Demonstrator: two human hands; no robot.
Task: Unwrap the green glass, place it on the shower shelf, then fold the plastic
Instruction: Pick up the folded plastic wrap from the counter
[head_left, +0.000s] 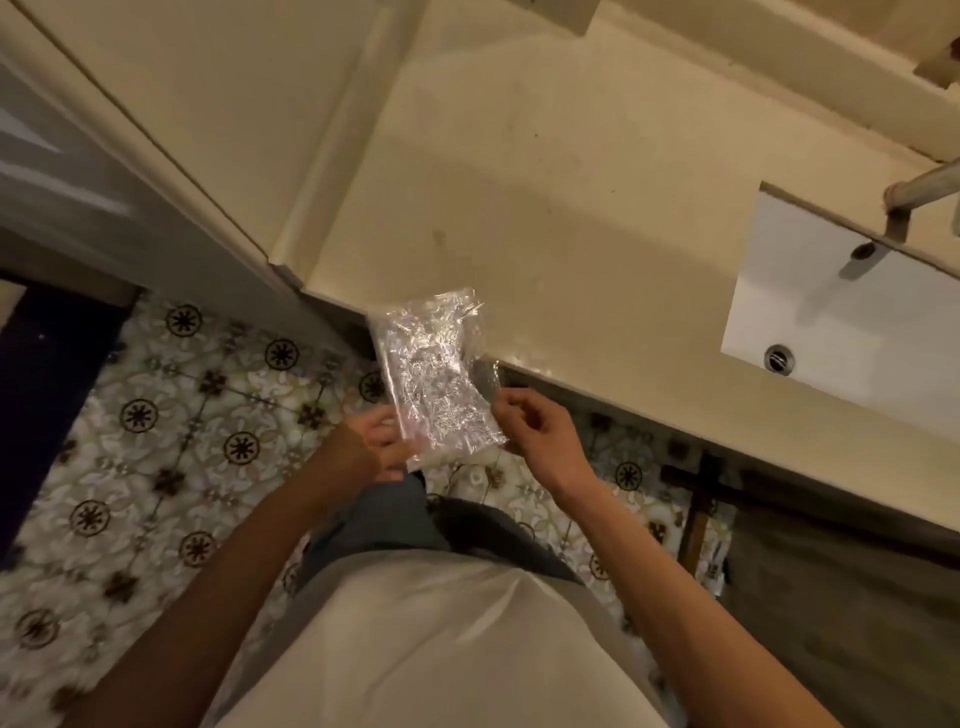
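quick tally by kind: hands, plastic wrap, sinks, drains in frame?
hands: 2 (left, right)
plastic sheet: 1, held by both hands
sink: 1
drain: 1
Total: 5

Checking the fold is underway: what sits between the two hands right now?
In the head view, only the crinkled clear plastic spans the gap, held by the left hand and the right hand at its lower corners. No glass shows.
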